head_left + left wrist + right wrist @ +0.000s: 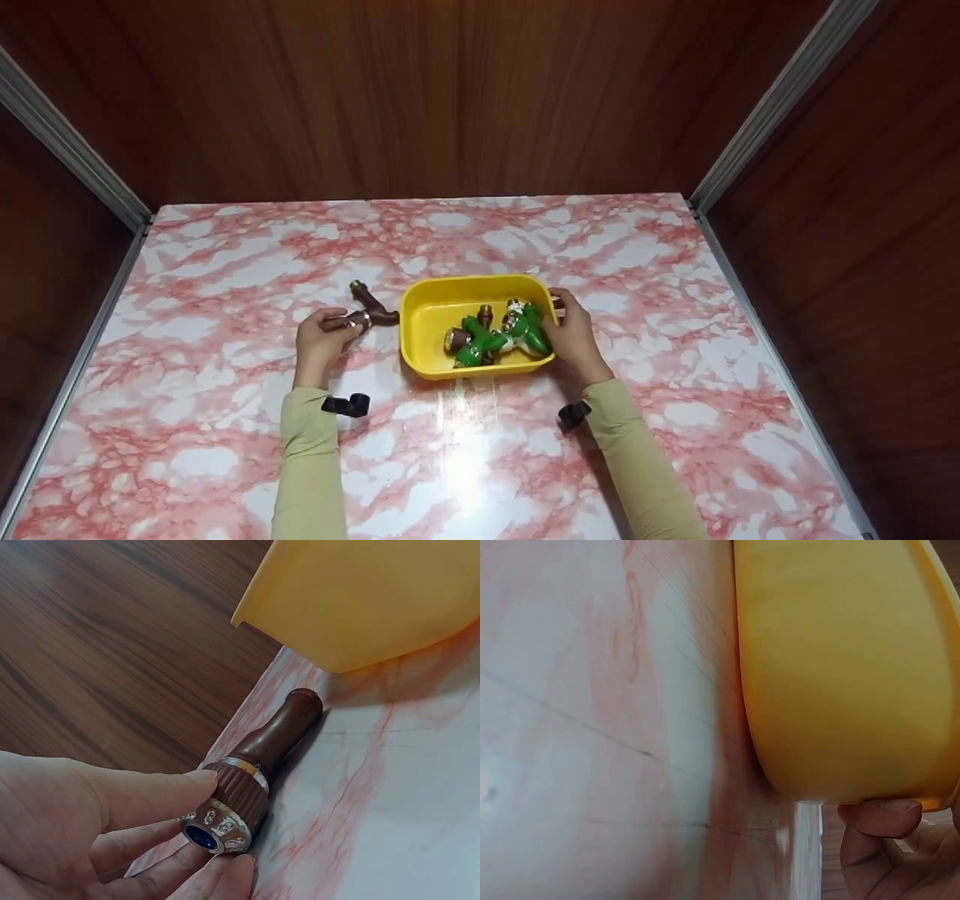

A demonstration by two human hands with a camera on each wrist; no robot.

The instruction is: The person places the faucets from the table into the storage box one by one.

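Note:
At the left, my left hand (319, 345) grips a brown tap (373, 309) by its knob. In the left wrist view the thumb lies on the ribbed knob (244, 791), which has silver bands and a blue centre, and the fingers curl beneath it. The tap's spout points towards a yellow tub (442, 291), and its gold-coloured end angles away to the back. My right hand (577, 334) holds the tub by its right end, at the rim. Inside the tub lie green taps (480, 343) with white and silver parts, and brown ones (457, 340) partly beneath them.
The tub stands on a table (202, 330) with a red and white marbled top. A dark wooden panel (420, 97) rises behind the table, with more panels and metal rails (780, 90) at both sides. A black wrist strap piece (349, 406) juts from the left sleeve.

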